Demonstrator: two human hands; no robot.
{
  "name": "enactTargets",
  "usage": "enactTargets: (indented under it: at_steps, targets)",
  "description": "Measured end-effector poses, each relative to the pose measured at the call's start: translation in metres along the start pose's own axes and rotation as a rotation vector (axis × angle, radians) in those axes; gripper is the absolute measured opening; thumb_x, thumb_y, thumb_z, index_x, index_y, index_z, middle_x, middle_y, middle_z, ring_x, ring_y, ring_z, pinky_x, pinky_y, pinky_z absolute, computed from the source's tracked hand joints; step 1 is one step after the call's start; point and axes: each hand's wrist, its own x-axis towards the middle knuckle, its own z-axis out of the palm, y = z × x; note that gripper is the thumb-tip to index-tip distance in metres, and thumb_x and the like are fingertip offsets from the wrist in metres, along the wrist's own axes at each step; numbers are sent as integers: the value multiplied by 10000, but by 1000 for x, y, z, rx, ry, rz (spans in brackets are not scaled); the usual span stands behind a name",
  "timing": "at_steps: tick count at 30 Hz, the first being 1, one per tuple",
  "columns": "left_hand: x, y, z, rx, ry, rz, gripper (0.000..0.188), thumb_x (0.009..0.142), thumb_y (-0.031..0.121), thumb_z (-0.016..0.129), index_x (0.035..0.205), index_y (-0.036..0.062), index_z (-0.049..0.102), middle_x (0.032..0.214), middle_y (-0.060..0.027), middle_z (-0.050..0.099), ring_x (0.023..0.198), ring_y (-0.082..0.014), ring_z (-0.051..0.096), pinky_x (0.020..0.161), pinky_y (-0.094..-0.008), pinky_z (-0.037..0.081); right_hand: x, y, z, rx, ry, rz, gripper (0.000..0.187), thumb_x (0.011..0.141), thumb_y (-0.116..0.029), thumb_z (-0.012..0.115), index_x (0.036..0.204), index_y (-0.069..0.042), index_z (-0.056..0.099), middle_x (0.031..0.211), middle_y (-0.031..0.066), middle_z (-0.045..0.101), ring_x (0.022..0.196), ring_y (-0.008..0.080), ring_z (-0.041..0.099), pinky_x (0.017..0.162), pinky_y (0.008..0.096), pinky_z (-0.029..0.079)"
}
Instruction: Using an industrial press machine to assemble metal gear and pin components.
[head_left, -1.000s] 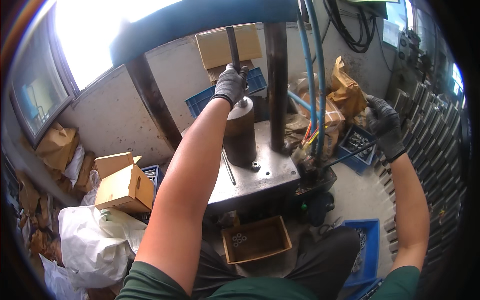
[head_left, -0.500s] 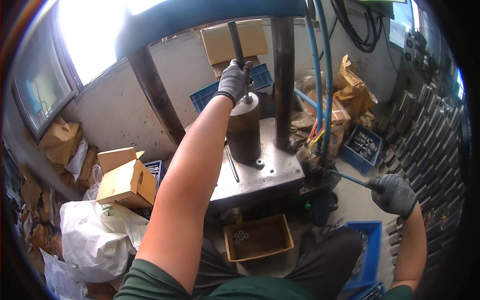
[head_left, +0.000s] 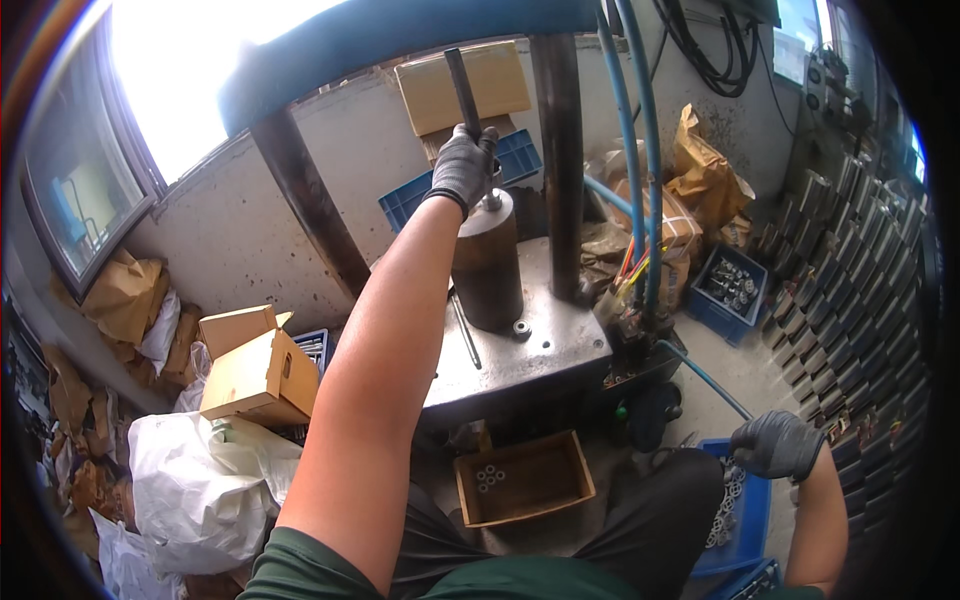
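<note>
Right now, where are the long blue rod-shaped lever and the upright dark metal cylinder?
Long blue lever (head_left: 706, 376): head view, middle of its shaft.
Upright dark metal cylinder (head_left: 489, 272): head view, its side wall.

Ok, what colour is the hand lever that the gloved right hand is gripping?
Blue: the hand lever shows best in the head view, gripped by the right hand.

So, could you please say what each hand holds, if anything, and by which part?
The gloved left hand grips a dark metal bar below its exposed top; the gloved right hand grips a slim blue rod by its near end.
</note>
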Motion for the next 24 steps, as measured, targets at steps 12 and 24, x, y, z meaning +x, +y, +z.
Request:
enactTargets:
  at_steps: [12, 24]
  targets:
    - [-12, 12, -7, -156, -58, -90, 424, 1058, 384, 552, 1268, 16, 564, 878, -136, 727, 786, -231, 744, 702, -376, 591, 6, -7, -10, 160, 330, -16, 297, 828, -275, 684, 1047, -95, 774, 971, 148, 755, 915, 338, 729, 866, 429, 584]
    - [-13, 11, -5, -158, -46, -74, 408, 1060, 382, 551, 1243, 17, 566, 874, -125, 727, 769, -211, 729, 698, -372, 586, 3, 0, -1, 200, 326, -8, 333, 854, -280, 660, 1109, -94, 763, 993, 160, 747, 927, 349, 723, 860, 422, 577]
